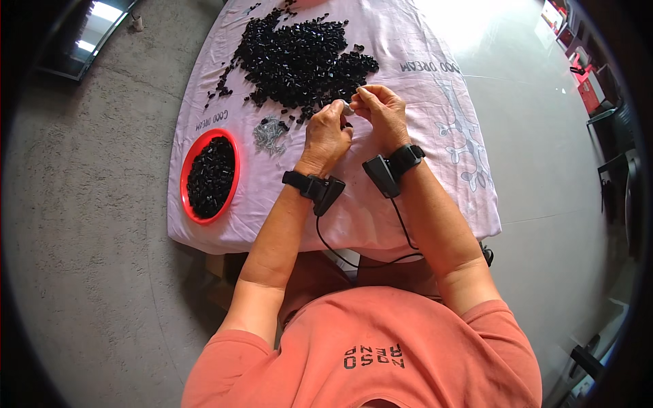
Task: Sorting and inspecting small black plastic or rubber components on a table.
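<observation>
My left hand (325, 139) is closed, thumb and fingers pinched on a small light-grey piece (347, 108) whose kind is too small to tell. My right hand (383, 117) meets it from the right, fingertips pinched close beside that piece; what they hold is hidden. Just beyond both hands spreads a big heap of small shiny black plastic parts (292, 61). Left of my left hand lies a little pile of thin silvery pins or clear slivers (270, 135). A red-rimmed round tray (237, 178) full of similar black parts sits at the near left.
A pale pink printed cloth (435, 197) covers the table. Loose black parts (223, 88) lie scattered left of the heap. Black devices are strapped to both wrists, joined by a cable (326, 241). Red boxes (590, 92) and dark objects stand far right.
</observation>
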The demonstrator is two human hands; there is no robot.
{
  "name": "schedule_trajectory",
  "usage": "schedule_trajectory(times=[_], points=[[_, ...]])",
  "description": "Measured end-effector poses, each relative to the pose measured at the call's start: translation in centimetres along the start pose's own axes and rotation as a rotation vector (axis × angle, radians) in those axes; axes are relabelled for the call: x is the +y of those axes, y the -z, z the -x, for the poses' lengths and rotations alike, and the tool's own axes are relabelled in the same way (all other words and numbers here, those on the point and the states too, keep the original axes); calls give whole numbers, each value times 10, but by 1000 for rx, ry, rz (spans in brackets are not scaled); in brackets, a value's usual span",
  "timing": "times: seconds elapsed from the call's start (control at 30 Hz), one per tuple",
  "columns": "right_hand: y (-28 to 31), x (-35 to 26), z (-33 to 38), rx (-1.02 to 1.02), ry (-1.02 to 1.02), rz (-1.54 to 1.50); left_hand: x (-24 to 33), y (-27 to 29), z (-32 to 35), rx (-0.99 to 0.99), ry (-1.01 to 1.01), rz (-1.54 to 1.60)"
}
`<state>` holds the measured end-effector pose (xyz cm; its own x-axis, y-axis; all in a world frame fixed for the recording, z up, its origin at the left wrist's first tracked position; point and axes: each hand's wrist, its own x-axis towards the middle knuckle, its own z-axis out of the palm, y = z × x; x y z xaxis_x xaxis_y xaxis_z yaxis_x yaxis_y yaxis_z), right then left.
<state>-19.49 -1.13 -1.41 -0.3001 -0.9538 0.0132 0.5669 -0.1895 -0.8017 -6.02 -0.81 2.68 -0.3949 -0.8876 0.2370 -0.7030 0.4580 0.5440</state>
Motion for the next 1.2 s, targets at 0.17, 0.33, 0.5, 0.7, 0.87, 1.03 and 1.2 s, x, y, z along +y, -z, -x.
schedule_trajectory(times=[0.17,0.33,0.5,0.7,0.87,1.03,1.2], points=[[-4,-1,3,-37,-22,12,-22,-6,4,101,-120,-33],[-1,-3,5,-168,-94,126,-21,8,6,193,78,292],[-6,-2,12,-330,-149,216,-24,21,6,243,162,593],[-12,0,16,-407,-173,281,-20,22,11,279,231,807],[-11,1,16,-433,-187,325,-23,20,14,275,225,802],[-13,3,18,-431,-185,321,-23,18,15,280,215,795],[-16,2,20,-433,-220,283,-28,18,16,294,230,768]])
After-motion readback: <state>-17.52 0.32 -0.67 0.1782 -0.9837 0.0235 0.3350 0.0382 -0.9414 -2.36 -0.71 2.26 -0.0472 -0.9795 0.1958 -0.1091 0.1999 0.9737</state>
